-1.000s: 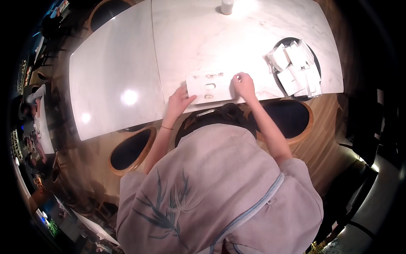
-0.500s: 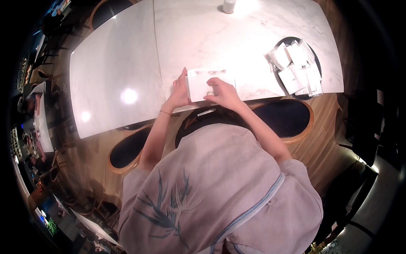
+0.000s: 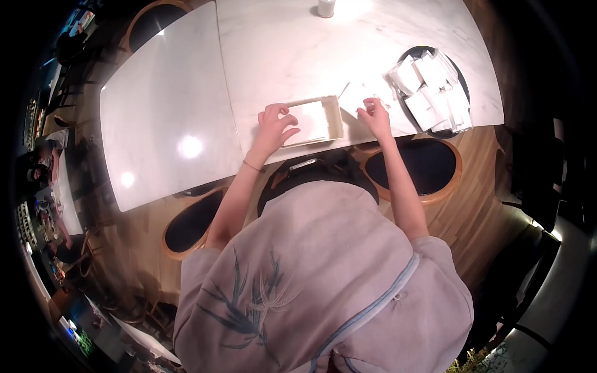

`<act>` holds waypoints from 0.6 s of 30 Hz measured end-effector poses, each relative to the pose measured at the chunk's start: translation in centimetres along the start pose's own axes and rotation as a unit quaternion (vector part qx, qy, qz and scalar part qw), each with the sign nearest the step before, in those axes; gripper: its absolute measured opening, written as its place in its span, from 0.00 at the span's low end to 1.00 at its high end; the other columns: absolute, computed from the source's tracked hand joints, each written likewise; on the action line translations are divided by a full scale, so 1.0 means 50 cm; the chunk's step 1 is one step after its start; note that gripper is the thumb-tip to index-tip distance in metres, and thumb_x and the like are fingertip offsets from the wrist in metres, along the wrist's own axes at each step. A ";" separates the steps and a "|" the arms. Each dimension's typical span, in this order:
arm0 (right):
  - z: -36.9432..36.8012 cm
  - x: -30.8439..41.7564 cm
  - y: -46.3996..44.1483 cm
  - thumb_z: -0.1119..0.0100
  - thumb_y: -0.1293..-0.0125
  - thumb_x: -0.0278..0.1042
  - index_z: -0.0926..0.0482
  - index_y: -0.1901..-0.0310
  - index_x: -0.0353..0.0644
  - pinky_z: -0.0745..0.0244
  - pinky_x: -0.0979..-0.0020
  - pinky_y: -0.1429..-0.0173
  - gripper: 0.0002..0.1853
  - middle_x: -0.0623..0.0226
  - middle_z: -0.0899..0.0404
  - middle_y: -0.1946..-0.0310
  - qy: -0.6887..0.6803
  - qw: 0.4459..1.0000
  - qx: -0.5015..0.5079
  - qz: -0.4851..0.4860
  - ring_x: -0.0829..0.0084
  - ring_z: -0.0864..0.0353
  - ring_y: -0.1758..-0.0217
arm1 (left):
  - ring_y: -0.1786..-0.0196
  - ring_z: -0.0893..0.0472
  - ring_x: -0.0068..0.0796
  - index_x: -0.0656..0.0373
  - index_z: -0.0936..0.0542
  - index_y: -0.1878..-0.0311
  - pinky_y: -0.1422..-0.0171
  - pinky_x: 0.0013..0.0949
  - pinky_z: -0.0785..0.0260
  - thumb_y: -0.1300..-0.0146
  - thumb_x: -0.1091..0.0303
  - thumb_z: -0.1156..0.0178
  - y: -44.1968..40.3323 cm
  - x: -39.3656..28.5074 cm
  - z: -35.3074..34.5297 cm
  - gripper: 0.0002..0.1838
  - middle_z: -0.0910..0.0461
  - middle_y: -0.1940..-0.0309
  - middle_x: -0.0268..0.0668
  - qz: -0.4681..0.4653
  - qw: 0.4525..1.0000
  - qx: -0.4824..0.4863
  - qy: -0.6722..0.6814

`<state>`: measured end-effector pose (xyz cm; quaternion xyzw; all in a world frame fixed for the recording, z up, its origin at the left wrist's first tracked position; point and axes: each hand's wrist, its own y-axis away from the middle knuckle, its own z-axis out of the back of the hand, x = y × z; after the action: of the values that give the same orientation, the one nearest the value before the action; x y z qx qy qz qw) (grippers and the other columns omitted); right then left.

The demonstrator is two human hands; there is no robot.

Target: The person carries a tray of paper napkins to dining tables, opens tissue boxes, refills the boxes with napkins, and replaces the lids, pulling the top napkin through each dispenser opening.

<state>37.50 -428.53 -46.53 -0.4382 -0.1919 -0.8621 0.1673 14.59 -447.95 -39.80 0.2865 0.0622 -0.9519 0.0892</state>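
A shallow, pale rectangular box [image 3: 339, 121] lies without a cover near the table's front edge. White flat sheets, perhaps paper napkins, lie inside it. My left hand [image 3: 272, 130] is over the box's left end, fingers bent and thumb apart, with nothing visible between them. To the right of the box, my right hand [image 3: 375, 118] has its fingers curled at the edge of a flat white lid [image 3: 352, 98], seemingly pinching it. Glare hides much of the lid's outline.
A dark round tray [image 3: 464, 81] heaped with white wrapped packets [image 3: 432, 96] stands at the marble table's [image 3: 168, 105] right end. A white cup-like container [image 3: 326, 7] is at the far side. Stools [image 3: 413, 168] line the front edge.
The white cover has come off the box and now lies to its right. My right hand moved right with it; my left hand shifted slightly right over the box.
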 end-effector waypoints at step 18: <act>0.071 0.104 0.042 0.50 0.37 0.31 0.25 0.60 0.35 0.29 0.66 0.56 0.09 0.56 0.22 0.64 -0.058 0.946 0.060 0.313 0.57 0.23 0.61 | 0.46 0.29 0.30 0.50 0.24 0.62 0.51 0.36 0.42 0.50 0.66 0.37 0.009 -0.180 -0.066 0.11 0.27 0.55 0.32 -0.208 0.973 0.097 -0.021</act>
<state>37.98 -429.30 -39.96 -0.5142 -0.1061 -0.7265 0.4433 23.85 -446.63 -37.56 0.2542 0.0263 -0.9569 -0.1380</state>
